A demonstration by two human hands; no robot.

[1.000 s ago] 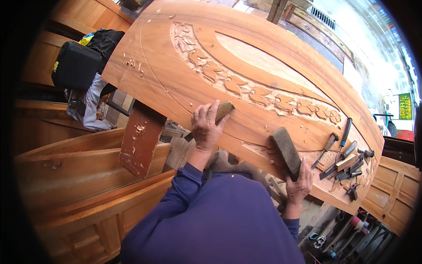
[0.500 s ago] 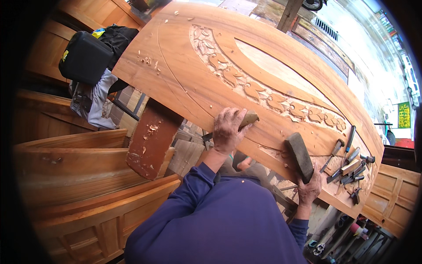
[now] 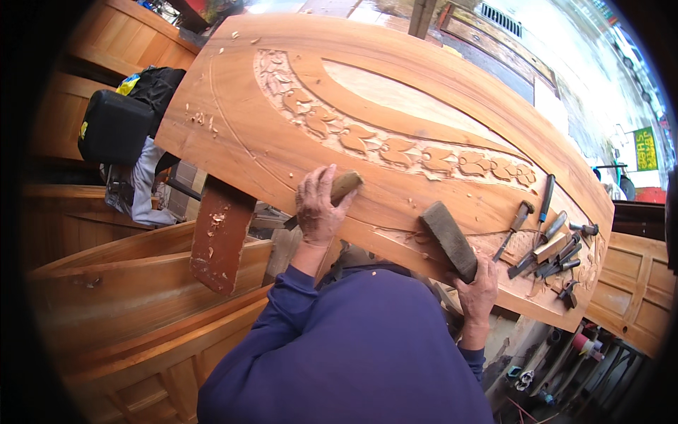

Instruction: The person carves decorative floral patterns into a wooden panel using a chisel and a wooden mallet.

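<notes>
My left hand [image 3: 320,207] is closed around a chisel at the near edge of a large wooden panel [image 3: 233,134]. The chisel's thick wooden handle [image 3: 346,186] sticks out past my fingers, and a dark bit of its blade shows on the other side of the hand. My right hand [image 3: 477,288] grips the near end of a dark, blocky wooden mallet [image 3: 450,240], which lies slantwise over the panel. A band of carved leaves and flowers [image 3: 399,152] curves across the panel beyond both hands.
Several chisels and hand tools [image 3: 558,254] lie on the panel's right end. Wood shavings [image 3: 201,121] are scattered at its left. A reddish-brown board [image 3: 222,233] juts out beneath. Panelled doors [image 3: 155,283] stand at left, near a black case [image 3: 116,126].
The whole view has shifted, so the panel and hands appear farther left. Both hands keep their holds on the chisel and mallet, with little movement over the panel.
</notes>
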